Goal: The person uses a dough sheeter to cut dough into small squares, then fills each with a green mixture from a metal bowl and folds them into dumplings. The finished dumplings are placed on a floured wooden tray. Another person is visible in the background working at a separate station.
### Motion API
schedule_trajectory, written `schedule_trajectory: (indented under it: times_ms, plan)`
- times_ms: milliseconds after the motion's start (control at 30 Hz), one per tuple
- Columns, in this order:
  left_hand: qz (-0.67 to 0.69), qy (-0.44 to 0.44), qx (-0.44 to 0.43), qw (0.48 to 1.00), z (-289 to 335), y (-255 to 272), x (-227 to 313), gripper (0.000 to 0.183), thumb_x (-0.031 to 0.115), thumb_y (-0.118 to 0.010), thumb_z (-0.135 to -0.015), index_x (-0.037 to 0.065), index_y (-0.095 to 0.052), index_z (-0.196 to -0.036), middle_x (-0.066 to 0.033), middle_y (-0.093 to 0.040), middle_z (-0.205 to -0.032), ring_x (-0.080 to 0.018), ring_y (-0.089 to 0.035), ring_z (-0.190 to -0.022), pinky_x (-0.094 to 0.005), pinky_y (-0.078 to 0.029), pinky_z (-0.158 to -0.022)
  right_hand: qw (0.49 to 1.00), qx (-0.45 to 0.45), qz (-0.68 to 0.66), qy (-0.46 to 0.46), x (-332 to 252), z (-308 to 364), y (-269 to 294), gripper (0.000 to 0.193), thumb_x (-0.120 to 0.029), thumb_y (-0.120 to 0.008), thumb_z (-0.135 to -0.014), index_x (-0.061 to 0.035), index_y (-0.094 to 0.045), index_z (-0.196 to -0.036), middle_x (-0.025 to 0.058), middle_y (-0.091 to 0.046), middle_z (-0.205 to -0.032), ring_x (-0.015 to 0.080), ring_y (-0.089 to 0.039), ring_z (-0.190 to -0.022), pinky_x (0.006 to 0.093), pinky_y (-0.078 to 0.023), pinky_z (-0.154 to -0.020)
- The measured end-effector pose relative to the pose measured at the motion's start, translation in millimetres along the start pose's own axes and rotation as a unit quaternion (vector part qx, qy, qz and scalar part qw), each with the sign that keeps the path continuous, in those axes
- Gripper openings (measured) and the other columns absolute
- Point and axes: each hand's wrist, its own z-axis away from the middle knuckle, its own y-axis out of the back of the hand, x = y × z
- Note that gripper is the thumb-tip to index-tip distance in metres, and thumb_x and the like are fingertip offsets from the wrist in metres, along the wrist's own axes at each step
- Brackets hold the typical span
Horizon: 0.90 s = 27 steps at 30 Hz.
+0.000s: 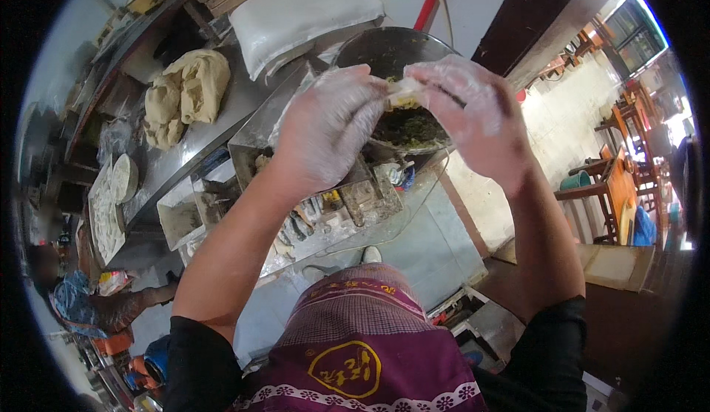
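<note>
My left hand (329,123) and my right hand (477,109) are raised in front of me, both coated in white, either flour or thin gloves. Between their closed fingertips they pinch a small pale piece of dough (404,92), with some yellowish stuff on its underside. Directly behind and below it stands a large round metal pot (351,48) holding a dark green chopped filling (410,127). My left hand hides part of the pot's near-left side. How the individual fingers press on the dough is partly hidden.
A large dough lump (207,86) rests on the metal counter (240,90) at left, near a white sack (307,16). Below my left wrist, an open drawer (303,223) holds several tools. Wooden chairs (617,179) stand at right. Another person's arm (129,308) shows at lower left.
</note>
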Motion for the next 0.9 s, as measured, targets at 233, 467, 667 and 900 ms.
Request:
schedule_trajectory:
  times_ms: [233, 467, 667, 900]
  plan:
    - [-0.235, -0.146, -0.131, 0.952, 30, -42, -21, 0.023, 0.013, -0.065, -0.080, 0.010, -0.068, -0.102, -0.0049, -0.065, -0.119, -0.0291, -0.050, -0.127, -0.0549, -0.028, -0.114, 0.931, -0.161, 0.317, 0.081, 17, 66, -7, 0.023, -0.014, -0.056, -0.080, -0.0031, -0.063, -0.099, 0.0079, -0.058, -0.094, 0.0245, -0.056, -0.093, 0.0388, -0.045, -0.086]
    - [-0.266, -0.073, -0.166, 0.947, 57, -32, 2, 0.039, 0.013, -0.061, -0.084, 0.003, -0.060, -0.121, -0.0128, -0.052, -0.136, -0.0310, -0.042, -0.134, -0.0536, -0.026, -0.115, 0.915, -0.138, 0.375, 0.045, -3, 70, -42, 0.056, -0.005, -0.055, -0.076, 0.0128, -0.048, -0.128, 0.0287, -0.041, -0.140, 0.0421, -0.044, -0.128, 0.0452, -0.031, -0.113]
    - [-0.210, 0.012, -0.274, 0.939, 136, 16, 6, 0.040, 0.013, -0.057, -0.086, 0.002, -0.057, -0.125, -0.0153, -0.048, -0.140, -0.0341, -0.039, -0.136, -0.0493, -0.023, -0.117, 0.911, -0.181, 0.370, 0.016, -17, 81, -40, 0.053, -0.009, -0.053, -0.079, 0.0139, -0.046, -0.127, 0.0298, -0.049, -0.131, 0.0412, -0.044, -0.127, 0.0458, -0.032, -0.111]
    - [-0.160, 0.117, -0.280, 0.939, 202, 65, 18, 0.034, 0.017, -0.061, -0.086, 0.004, -0.061, -0.118, -0.0144, -0.054, -0.134, -0.0341, -0.048, -0.127, -0.0454, -0.040, -0.107, 0.909, -0.172, 0.380, -0.001, -15, 85, -44, 0.063, -0.010, -0.058, -0.074, 0.0127, -0.042, -0.131, 0.0299, -0.043, -0.137, 0.0415, -0.040, -0.131, 0.0453, -0.027, -0.115]
